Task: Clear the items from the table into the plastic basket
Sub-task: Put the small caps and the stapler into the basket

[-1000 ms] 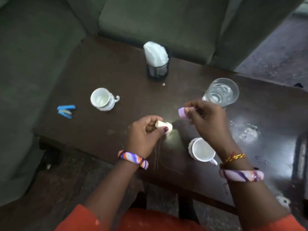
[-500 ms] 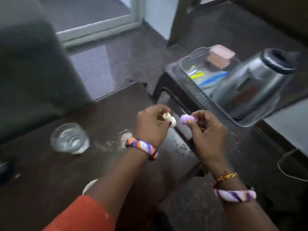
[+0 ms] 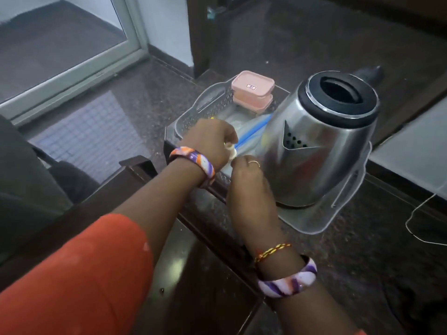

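Note:
Both my hands are over the near end of the translucent plastic basket, which stands on the floor beside the dark table. My left hand pinches a small cream-white piece at its fingertips. My right hand is just below and right of it, knuckles up and fingers curled tight. The small purple piece it carried is hidden inside them. The two hands' fingertips almost touch.
The basket holds a steel kettle at its right end, a pink lidded box at the far end and a clear bag with a blue strip. A thin wire lies on the floor to the right. A glass door is far left.
My view has swung from the table to the basket on the floor. Both hands have carried their small pieces forward and down over the basket's near end.

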Action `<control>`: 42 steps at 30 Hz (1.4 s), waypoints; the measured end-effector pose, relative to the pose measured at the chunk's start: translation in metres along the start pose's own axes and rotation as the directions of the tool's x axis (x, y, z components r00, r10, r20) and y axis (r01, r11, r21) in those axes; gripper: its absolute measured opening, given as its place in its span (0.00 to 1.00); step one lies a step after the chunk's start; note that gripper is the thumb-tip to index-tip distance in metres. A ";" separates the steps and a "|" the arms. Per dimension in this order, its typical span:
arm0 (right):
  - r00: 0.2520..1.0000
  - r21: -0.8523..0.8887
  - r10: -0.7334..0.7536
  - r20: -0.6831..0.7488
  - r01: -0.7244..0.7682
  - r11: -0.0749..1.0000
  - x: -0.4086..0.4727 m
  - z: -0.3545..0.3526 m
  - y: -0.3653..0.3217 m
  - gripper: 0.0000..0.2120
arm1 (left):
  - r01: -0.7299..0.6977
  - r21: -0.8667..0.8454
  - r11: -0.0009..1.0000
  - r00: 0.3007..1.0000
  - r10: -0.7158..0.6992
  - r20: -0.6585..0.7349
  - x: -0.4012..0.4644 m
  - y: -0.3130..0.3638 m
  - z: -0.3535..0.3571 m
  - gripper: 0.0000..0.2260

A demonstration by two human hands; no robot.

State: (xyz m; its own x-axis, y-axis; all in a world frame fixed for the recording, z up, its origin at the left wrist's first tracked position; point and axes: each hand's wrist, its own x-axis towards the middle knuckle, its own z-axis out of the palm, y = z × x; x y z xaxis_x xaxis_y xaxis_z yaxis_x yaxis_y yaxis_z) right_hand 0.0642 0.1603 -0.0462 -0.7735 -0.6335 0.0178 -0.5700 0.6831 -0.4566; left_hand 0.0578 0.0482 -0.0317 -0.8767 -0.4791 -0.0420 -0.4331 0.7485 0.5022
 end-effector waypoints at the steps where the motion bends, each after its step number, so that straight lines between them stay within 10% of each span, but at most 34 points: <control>1: 0.997 -0.023 0.019 0.068 -0.017 1.000 0.006 -0.001 -0.001 0.16 | -0.001 0.052 0.999 0.998 -0.002 0.057 0.006 -0.001 0.003 0.10; 13: 0.914 -0.080 0.246 0.322 -0.233 0.969 0.036 -0.003 -0.005 0.14 | -0.057 0.190 0.980 0.946 -0.008 0.324 0.023 -0.014 0.015 0.14; 22: 0.987 -0.137 -0.074 0.143 0.094 0.986 -0.003 -0.010 -0.081 0.13 | 0.138 -0.208 0.968 0.955 -0.186 -0.233 -0.086 -0.070 -0.032 0.18; 32: 0.707 0.151 -0.572 0.416 0.567 0.810 -0.158 0.081 -0.196 0.09 | 0.450 -0.340 0.826 0.676 -0.564 -0.475 -0.350 -0.165 -0.058 0.12; 42: 0.214 0.361 -0.699 0.682 0.733 0.577 -0.357 0.163 -0.272 0.07 | 0.728 -0.491 0.478 0.171 -0.821 -0.545 -0.613 -0.209 -0.035 0.13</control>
State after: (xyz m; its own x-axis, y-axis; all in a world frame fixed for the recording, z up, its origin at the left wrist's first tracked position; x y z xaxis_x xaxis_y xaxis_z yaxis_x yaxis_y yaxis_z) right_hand 0.5409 0.1411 -0.0737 0.4218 -0.8612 -0.2836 -0.7955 -0.2014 -0.5716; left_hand 0.6931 0.1692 -0.0804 0.3196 -0.9462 0.0511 -0.7427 -0.2167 0.6336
